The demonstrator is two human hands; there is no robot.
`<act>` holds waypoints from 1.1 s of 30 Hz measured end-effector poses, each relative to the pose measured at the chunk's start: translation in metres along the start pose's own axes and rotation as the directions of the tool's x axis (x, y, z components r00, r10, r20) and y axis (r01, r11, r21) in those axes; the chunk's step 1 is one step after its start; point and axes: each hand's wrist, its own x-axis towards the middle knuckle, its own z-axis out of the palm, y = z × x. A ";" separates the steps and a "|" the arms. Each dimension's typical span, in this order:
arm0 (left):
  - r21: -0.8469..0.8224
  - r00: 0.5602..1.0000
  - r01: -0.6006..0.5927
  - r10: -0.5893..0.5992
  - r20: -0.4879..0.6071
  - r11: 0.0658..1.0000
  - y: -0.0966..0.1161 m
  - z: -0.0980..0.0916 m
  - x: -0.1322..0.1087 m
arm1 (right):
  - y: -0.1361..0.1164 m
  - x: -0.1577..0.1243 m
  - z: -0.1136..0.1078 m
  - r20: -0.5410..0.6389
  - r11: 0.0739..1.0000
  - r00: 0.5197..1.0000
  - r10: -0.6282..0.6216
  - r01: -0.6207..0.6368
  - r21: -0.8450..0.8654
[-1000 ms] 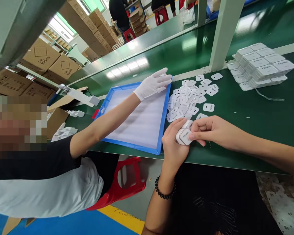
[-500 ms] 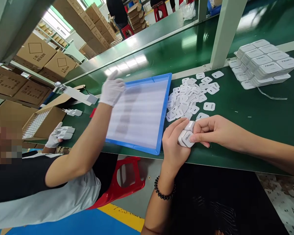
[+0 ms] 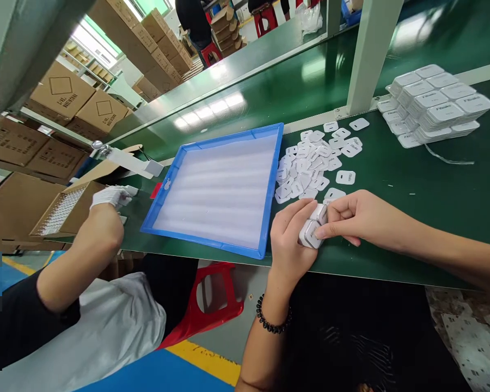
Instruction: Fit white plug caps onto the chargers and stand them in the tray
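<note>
Hands: together above the near edge of the desk (image 3: 400, 228); my left hand (image 3: 289, 234) is wrapped around a card bundle (image 3: 310, 231), and my right hand (image 3: 353, 218) pinches its right side between thumb and fingers.
Card bundle: white with rounded corners, two blocks next to each other, partly covered by my fingers; print not legible.
Loose cards (image 3: 306, 166): heaped on the desk beyond my hands, with several lying singly along the right side of the heap.
Sheet stack (image 3: 441, 103): white rounded squares in stepped layers, on the desk to the right of an upright post (image 3: 369, 54).
Tray (image 3: 271, 185): blue rim, pale lining, just left of the heap.
Bracelet (image 3: 269, 318): black beads, on my left wrist.
Co-worker: seated to my left; one white-gloved hand (image 3: 108, 197) is beside an open carton (image 3: 79, 209), its grip unclear.
Stool (image 3: 228, 305): red, below the desk edge.
</note>
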 end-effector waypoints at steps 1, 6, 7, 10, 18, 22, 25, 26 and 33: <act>-0.001 1.000 -0.001 0.001 -0.002 1.000 0.000 0.000 0.000 | 0.000 0.000 0.001 -0.009 1.000 1.000 0.002 -0.002 -0.004; -0.114 0.997 0.081 -0.082 -0.001 0.990 -0.001 -0.001 0.001 | 0.004 0.000 0.006 -0.148 0.986 0.982 -0.115 0.095 -0.137; -0.155 0.994 0.109 -0.109 0.005 0.982 -0.001 -0.001 0.002 | 0.006 0.000 0.007 -0.205 0.970 0.961 -0.186 0.147 -0.192; -0.312 0.980 0.197 -0.185 0.068 0.929 0.001 -0.002 0.003 | 0.013 0.002 0.008 -0.285 0.928 0.891 -0.354 0.297 -0.225; -0.494 0.946 0.323 -0.273 0.172 0.807 0.004 -0.005 0.000 | 0.010 0.001 0.013 0.060 0.944 0.943 -0.327 0.329 -0.021; -0.438 0.963 0.270 -0.241 0.123 0.858 0.006 -0.001 0.000 | 0.004 -0.003 0.021 -0.056 0.949 0.947 -0.315 0.314 -0.027; -0.387 0.978 0.210 -0.185 0.101 0.898 0.006 0.002 0.000 | 0.001 -0.003 0.024 -0.121 0.953 0.946 -0.302 0.302 -0.020; -0.392 0.979 0.203 -0.178 0.098 0.898 0.006 0.002 0.001 | 0.001 -0.003 0.024 -0.129 0.953 0.944 -0.303 0.303 -0.016; -0.501 0.961 0.275 -0.234 0.146 0.820 0.009 0.000 0.002 | 0.001 -0.003 0.025 -0.109 0.951 0.948 -0.299 0.305 0.051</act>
